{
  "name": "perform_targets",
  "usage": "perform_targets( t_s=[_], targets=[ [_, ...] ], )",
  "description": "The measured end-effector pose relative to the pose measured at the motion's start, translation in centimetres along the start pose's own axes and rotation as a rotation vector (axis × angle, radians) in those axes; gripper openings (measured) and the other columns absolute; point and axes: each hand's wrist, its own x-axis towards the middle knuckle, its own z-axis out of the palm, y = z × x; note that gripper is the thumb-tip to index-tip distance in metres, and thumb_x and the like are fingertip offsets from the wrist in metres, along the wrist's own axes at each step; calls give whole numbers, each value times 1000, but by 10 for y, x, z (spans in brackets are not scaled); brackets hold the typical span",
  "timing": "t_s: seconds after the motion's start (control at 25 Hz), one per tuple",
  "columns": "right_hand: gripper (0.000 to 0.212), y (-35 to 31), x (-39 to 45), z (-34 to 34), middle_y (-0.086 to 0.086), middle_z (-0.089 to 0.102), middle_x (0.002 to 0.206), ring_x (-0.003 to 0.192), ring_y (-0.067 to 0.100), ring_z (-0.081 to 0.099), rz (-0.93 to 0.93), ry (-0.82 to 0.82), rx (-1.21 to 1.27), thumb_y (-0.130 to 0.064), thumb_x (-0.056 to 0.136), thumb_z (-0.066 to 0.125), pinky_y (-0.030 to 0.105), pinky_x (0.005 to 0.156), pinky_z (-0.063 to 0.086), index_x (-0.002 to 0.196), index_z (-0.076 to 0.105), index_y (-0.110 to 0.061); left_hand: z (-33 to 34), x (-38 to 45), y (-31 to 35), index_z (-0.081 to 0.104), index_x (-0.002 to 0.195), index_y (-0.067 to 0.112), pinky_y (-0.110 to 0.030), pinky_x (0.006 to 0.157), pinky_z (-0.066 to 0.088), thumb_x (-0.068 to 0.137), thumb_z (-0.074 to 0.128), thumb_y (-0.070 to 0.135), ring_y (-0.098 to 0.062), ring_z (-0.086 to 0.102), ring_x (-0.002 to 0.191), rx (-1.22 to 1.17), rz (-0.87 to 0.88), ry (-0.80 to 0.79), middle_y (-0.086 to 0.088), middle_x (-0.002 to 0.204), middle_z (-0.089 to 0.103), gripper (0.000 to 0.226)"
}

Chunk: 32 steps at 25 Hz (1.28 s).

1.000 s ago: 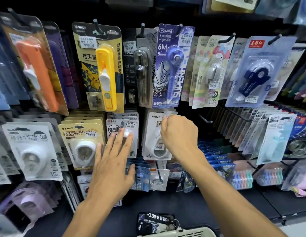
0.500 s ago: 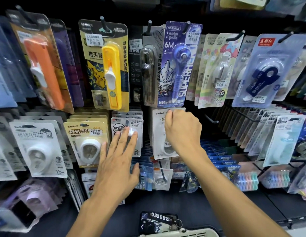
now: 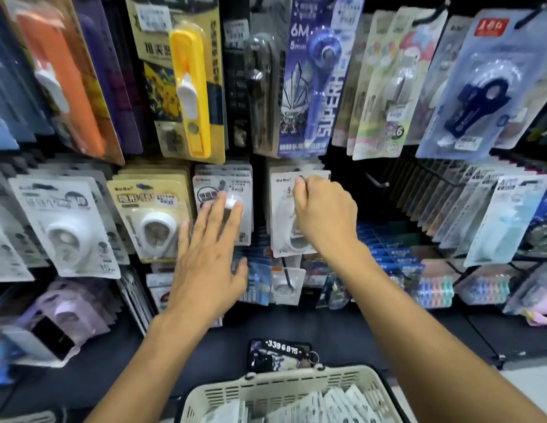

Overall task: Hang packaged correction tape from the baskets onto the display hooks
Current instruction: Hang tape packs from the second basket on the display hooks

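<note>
Stationery packs hanging round the working spot

Top row: an orange clip pack [image 3: 60, 77] at the left, a yellow clip pack [image 3: 191, 93] on a cartoon card beside it, a dark pack [image 3: 260, 90] next, then a blue "6M" pack [image 3: 318, 77], a pastel pack [image 3: 388, 87] and a navy dispenser pack [image 3: 479, 87] at the right. Low on the left hang lilac packs [image 3: 67, 312], blurred. Low on the right sit rows of coloured rolls [image 3: 434, 290] in clear wrap, with blue boxes [image 3: 388, 251] behind them. A dark tag [image 3: 279, 354] printed with white digits, with a key ring, lies on the black shelf [image 3: 342, 337].
</note>
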Motion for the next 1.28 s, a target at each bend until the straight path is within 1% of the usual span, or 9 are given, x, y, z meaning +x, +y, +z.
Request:
perform_targets(
  t_s=[0.16, 0.32, 0.44, 0.52, 0.8, 1.0, 1.12, 1.2, 1.28],
  targets=[
    [20, 70, -121, 30, -6, 62, 69, 63, 19, 54, 44, -325, 179, -38, 103, 45, 35, 55, 36, 90, 54, -26, 33, -33, 16, 40, 148, 16, -53, 113, 31, 86, 67, 21, -37, 33, 141, -110, -118, 87, -14, 156, 32, 68],
    [17, 156, -271, 69, 8, 74, 101, 102, 31, 68, 422, -947, -54, -27, 96, 56, 35, 82, 53, 105, 67, -18, 106, -101, 31, 43, 144, 23, -44, 103, 38, 93, 59, 30, -28, 44, 128, -12, 98, -625, -3, 139, 48, 54],
    [38, 190, -308, 83, 15, 71, 114, 107, 32, 66, 657, -970, -83, -39, 98, 55, 35, 89, 53, 118, 63, -8, 147, -146, 21, 45, 145, 24, -39, 108, 42, 93, 61, 25, -28, 46, 134, 41, 214, -1172, -3, 143, 51, 55],
    [47, 193, -312, 93, 14, 72, 112, 105, 31, 67, 683, -971, -47, -50, 98, 53, 34, 88, 54, 123, 60, -10, 165, -157, 15, 47, 145, 25, -38, 107, 45, 92, 60, 22, -28, 50, 134, 64, 204, -1323, -5, 145, 53, 54],
    [49, 163, -303, 133, -1, 67, 79, 78, 20, 67, 809, -1110, 160, -64, 88, 61, 32, 77, 55, 82, 63, -16, 188, -152, 9, 53, 135, 29, -40, 103, 49, 93, 58, 27, -25, 56, 123, 47, 155, -1384, -4, 139, 59, 43],
    [38, 144, -329, 149, 2, 73, 105, 94, 23, 68, 929, -998, 226, -50, 89, 69, 32, 84, 54, 110, 68, -18, 188, -147, 6, 46, 146, 34, -37, 109, 45, 95, 59, 27, -25, 53, 132, 42, 90, -1416, -3, 149, 52, 54],
    [16, 138, -321, 152, 2, 70, 88, 81, 21, 66, 1048, -998, 305, -33, 89, 71, 30, 74, 52, 88, 67, -17, 184, -153, 7, 46, 145, 34, -37, 106, 46, 95, 58, 28, -25, 54, 130, 64, 83, -1398, -3, 147, 54, 52],
    [25, 131, -311, 146, 0, 57, 68, 61, 18, 55, 1061, -990, 306, -19, 86, 68, 28, 59, 44, 67, 52, -17, 180, -158, 12, 45, 146, 32, -37, 106, 46, 93, 61, 35, -25, 53, 131, 58, 81, -1331, -3, 148, 53, 55],
    [30, 124, -298, 131, -3, 49, 53, 50, 17, 47, 980, -943, 271, -15, 80, 64, 23, 50, 36, 55, 46, -16, 176, -163, 21, 31, 155, 30, -40, 114, 37, 84, 70, 54, -25, 41, 142, -46, -6, -1245, -2, 159, 40, 84]
  ],
)
